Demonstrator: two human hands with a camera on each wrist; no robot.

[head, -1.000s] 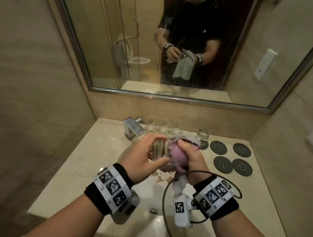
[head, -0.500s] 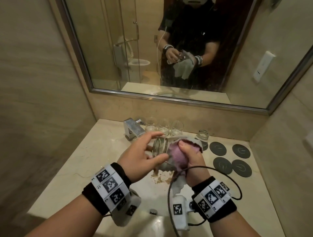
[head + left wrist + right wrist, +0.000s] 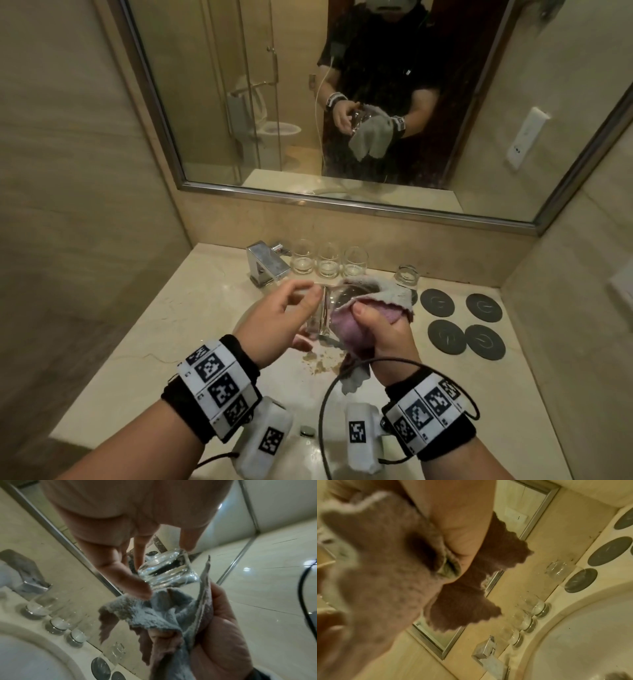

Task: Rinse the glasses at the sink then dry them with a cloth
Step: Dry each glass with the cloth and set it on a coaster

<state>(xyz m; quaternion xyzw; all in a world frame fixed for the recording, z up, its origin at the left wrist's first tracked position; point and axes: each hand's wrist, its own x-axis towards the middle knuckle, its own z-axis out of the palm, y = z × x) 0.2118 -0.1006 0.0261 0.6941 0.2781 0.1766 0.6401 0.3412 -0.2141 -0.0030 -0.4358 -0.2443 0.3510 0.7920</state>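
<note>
Over the sink (image 3: 342, 455): drying underway.
Glass (image 3: 320, 313): pinched by left hand (image 3: 274, 322), steadied for wiping.
Cloth (image 3: 356, 329): bunched in right hand (image 3: 387, 334), pressed inside.

Pinching a clear glass (image 3: 164, 569) by its thick base with the left hand (image 3: 120, 536), thumb and fingertips around it. Bunching a grey-pink cloth (image 3: 164, 616) against its mouth in the right hand (image 3: 221, 635). Standing behind along the desk (image 3: 10, 599): three glasses (image 3: 58, 623) beside a tap (image 3: 24, 573).
</note>
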